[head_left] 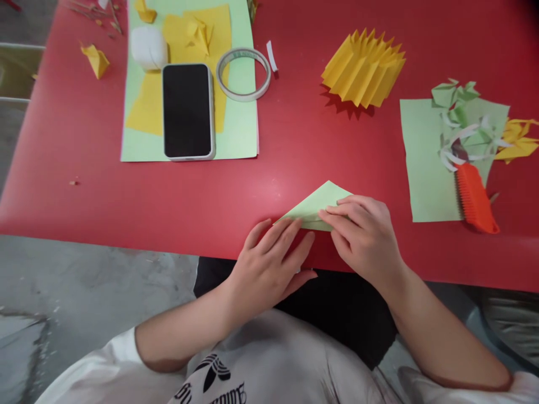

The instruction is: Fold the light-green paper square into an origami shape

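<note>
A folded piece of light green paper (322, 201), kite-like in outline, lies at the front edge of the red table. My left hand (269, 258) rests with its fingers spread, the tips touching the paper's lower left edge. From the right, my right hand (364, 233) bends its fingers together over the paper's lower right part, thumb and fingertips on a fold. The paper's right corner is hidden under the right hand.
Green and yellow sheets (143, 148) at the left bear a phone (188, 112), a white case (149, 47) and a tape roll (221, 84). Yellow pleated paper (364, 70) stands behind. Right: a green sheet (427, 179), scraps and an orange brush (475, 196).
</note>
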A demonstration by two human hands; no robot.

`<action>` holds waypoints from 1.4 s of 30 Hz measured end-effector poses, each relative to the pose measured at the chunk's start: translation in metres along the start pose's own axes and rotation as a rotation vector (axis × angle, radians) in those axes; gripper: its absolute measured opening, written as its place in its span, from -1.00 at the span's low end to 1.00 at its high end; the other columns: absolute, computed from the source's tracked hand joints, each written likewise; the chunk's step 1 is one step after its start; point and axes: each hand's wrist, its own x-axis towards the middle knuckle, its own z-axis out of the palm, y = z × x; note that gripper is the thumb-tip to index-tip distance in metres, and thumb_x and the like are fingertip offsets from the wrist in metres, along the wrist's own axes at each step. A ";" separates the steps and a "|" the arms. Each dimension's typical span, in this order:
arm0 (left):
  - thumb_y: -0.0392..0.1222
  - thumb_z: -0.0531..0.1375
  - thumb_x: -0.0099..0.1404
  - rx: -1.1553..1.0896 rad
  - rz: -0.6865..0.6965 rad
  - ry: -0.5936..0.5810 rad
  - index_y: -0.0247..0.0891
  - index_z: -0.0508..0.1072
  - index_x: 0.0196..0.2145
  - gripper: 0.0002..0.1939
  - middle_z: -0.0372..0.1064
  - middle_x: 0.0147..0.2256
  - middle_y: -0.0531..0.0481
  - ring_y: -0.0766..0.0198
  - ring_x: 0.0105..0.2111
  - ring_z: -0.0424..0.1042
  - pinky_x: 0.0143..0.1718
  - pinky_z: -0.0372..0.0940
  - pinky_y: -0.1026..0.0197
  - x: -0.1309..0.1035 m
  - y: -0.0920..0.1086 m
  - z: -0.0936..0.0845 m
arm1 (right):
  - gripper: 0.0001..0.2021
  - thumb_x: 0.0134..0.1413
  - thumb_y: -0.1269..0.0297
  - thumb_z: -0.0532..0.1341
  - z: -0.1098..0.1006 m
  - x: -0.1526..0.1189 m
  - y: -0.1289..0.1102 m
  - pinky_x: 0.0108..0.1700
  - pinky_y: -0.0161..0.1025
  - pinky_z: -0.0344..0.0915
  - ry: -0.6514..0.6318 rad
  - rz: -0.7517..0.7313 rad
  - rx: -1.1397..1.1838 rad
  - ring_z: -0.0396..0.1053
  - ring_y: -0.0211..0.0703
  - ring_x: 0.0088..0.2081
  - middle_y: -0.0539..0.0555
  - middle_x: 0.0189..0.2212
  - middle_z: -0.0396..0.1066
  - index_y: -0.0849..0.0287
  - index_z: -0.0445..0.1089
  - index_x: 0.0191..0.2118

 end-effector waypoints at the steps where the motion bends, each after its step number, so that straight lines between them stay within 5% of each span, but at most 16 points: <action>1: 0.11 0.02 0.29 -0.005 0.002 -0.007 -0.23 0.24 0.13 -0.46 0.16 0.16 -0.22 0.00 0.16 0.12 0.14 0.03 -0.08 0.002 0.002 0.002 | -0.76 0.02 0.52 0.15 0.000 0.000 0.000 -0.16 -0.10 0.24 -0.003 -0.001 -0.001 0.36 -0.08 -0.15 0.02 -0.33 0.47 0.12 0.43 -0.21; 6: 0.15 -0.01 0.29 0.000 -0.026 -0.034 -0.27 0.17 0.16 -0.40 0.04 0.22 -0.26 -0.02 0.23 -0.01 0.19 -0.07 -0.12 0.008 0.011 0.011 | -0.75 0.04 0.52 0.14 -0.001 0.001 -0.001 -0.15 -0.09 0.25 -0.009 0.013 -0.006 0.37 -0.08 -0.15 0.03 -0.35 0.46 0.10 0.45 -0.21; 23: -0.04 0.11 0.26 0.017 -0.129 0.059 -0.22 0.38 -0.09 -0.68 0.26 0.11 -0.04 -0.07 0.07 0.21 0.14 -0.12 -0.36 -0.014 0.000 0.002 | -0.74 0.03 0.54 0.11 -0.001 0.000 0.001 -0.17 -0.11 0.21 -0.011 0.013 0.003 0.35 -0.09 -0.16 0.01 -0.34 0.45 0.07 0.43 -0.23; 38: -0.24 0.22 0.12 -0.079 -0.266 0.220 -0.22 0.42 -0.16 -0.72 0.47 -0.13 -0.02 0.05 -0.09 0.34 0.15 -0.05 -0.28 -0.022 -0.006 -0.005 | -0.80 0.02 0.54 0.15 -0.001 0.002 0.000 -0.20 -0.15 0.25 0.013 -0.030 -0.030 0.36 -0.11 -0.20 0.03 -0.36 0.46 0.17 0.44 -0.26; 42: -0.30 0.19 0.14 -0.090 -0.267 0.293 -0.26 0.42 -0.13 -0.71 0.44 -0.11 -0.10 0.06 0.00 0.31 0.17 -0.02 -0.21 -0.019 -0.004 -0.005 | -0.81 0.02 0.54 0.16 -0.001 0.002 0.000 -0.19 -0.15 0.25 0.023 -0.027 -0.025 0.37 -0.11 -0.20 0.03 -0.37 0.47 0.17 0.44 -0.27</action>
